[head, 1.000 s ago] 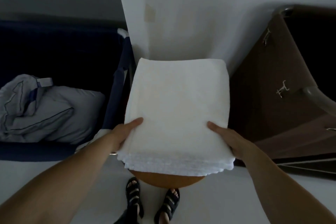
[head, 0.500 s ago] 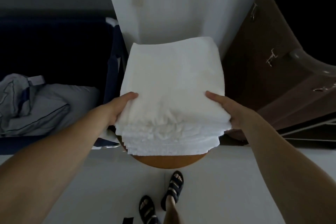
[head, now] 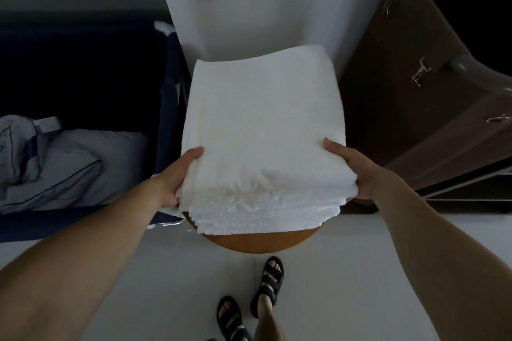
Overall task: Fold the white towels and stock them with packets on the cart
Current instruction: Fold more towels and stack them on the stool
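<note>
1. The towels [head: 263,130], a stack of folded white ones, are gripped at both near corners, one hand on each side.
2. Left hand [head: 177,174]: the thumb is laid on top of the stack's left edge. The fingers are curled underneath and hidden by the cloth, so the corner is pinched between thumb and fingers.
3. Right hand [head: 353,167]: the same hold is seen on the right edge, thumb on top and fingers tucked below, out of sight.
4. The stack is at the centre of the view, over a round orange-brown stool [head: 257,242]. The stepped near edges of the layers overhang the seat's rim. Whether the stack rests on the seat or is lifted clear cannot be told.
5. The far edge of the stack lies close to a white wall [head: 277,8]; contact cannot be judged.
6. A dark blue bin [head: 169,97] is seen left of the stool, with crumpled grey linen [head: 69,163] inside it.
7. A brown panel [head: 401,124] is seen to the right, fitted with small metal hooks [head: 421,76].
8. A pale floor [head: 360,271] lies below, and two feet in black sandals [head: 270,279] are seen near the stool.
</note>
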Tool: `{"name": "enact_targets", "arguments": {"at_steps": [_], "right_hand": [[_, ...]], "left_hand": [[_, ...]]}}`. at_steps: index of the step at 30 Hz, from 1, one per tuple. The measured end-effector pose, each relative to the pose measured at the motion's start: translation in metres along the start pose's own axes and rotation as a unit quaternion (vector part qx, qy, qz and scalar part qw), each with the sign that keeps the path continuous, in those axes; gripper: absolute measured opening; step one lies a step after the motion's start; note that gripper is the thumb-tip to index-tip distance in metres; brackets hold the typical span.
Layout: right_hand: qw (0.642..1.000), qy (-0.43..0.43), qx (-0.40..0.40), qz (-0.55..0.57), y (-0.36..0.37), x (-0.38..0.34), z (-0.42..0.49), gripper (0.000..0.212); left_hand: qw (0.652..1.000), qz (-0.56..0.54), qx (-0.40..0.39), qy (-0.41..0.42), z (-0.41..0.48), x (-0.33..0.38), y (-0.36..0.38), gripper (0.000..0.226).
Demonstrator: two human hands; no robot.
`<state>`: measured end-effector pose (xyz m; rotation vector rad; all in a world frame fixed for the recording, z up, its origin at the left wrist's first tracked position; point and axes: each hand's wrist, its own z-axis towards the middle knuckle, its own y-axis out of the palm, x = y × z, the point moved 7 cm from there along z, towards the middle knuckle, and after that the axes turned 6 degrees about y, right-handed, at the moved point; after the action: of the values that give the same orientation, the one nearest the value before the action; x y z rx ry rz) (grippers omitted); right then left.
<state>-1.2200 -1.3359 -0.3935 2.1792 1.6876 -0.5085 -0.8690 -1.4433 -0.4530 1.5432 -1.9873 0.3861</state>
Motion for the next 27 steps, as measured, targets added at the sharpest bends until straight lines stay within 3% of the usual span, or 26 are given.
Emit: {"name": "enact_targets", "arguments": {"at_steps": [5, 9, 13, 17, 27], "right_hand": [[1.000, -0.014, -0.020, -0.001, 0.015, -0.024, -0.014, 0.061], [0.999, -0.030, -0.011, 0.029, 0.017, -0.028, -0.015, 0.073], [0.996, -0.042, -0.009, 0.081, 0.012, -0.010, -0.006, 0.068], [0.996, -0.041, -0.018, 0.074, 0.007, 0.000, -0.004, 0.079], [0.998, -0.014, -0.027, 0.055, 0.004, 0.001, 0.001, 0.075]], "left_hand": [[1.000, 0.005, -0.001, 0.013, 0.001, 0.012, -0.004, 0.081], [1.000, -0.002, 0.004, 0.013, 0.001, 0.015, -0.009, 0.082], [1.000, 0.019, 0.001, -0.012, -0.002, 0.004, -0.007, 0.088], [0.999, 0.045, 0.015, -0.014, -0.004, 0.002, -0.004, 0.081], [0.999, 0.038, 0.031, 0.002, -0.004, 0.002, -0.005, 0.082]]}}
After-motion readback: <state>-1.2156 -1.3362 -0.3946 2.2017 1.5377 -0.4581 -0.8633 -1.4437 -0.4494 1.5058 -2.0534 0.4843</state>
